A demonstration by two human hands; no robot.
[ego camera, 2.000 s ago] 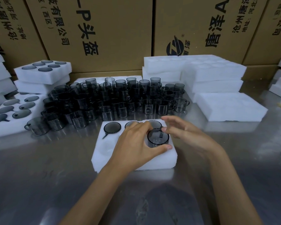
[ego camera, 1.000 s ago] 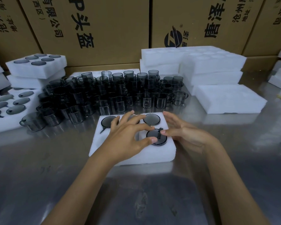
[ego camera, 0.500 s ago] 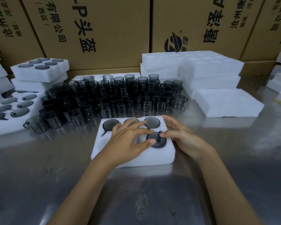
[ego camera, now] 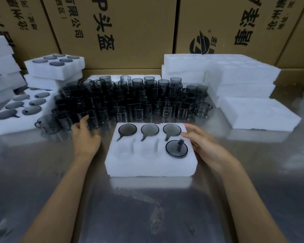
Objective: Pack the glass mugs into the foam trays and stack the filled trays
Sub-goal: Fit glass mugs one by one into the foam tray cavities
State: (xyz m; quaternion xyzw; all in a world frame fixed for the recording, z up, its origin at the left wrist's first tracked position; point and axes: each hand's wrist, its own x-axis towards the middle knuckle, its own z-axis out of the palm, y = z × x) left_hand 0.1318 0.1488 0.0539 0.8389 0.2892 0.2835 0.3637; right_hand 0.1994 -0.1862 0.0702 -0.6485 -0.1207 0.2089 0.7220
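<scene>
Foam tray [ego camera: 130, 165] mid-desk: three mugs seated in back row, fourth mug [ego camera: 176, 149] in front-right pocket, two front pockets bare. Left hand [ego camera: 85, 137] reaching loose mugs [ego camera: 130, 100], fingers loosely curled, holding nothing. Right hand [ego camera: 205, 148] spread, steadying tray edge. Advice: take nearest mug, invert, align handle with slot.

Bare steel table [ego camera: 147, 216] lies open before the foam tray [ego camera: 147, 165], while packed mugs [ego camera: 130, 100] behind and foam stacks [ego camera: 235, 81] at right block passage.
</scene>
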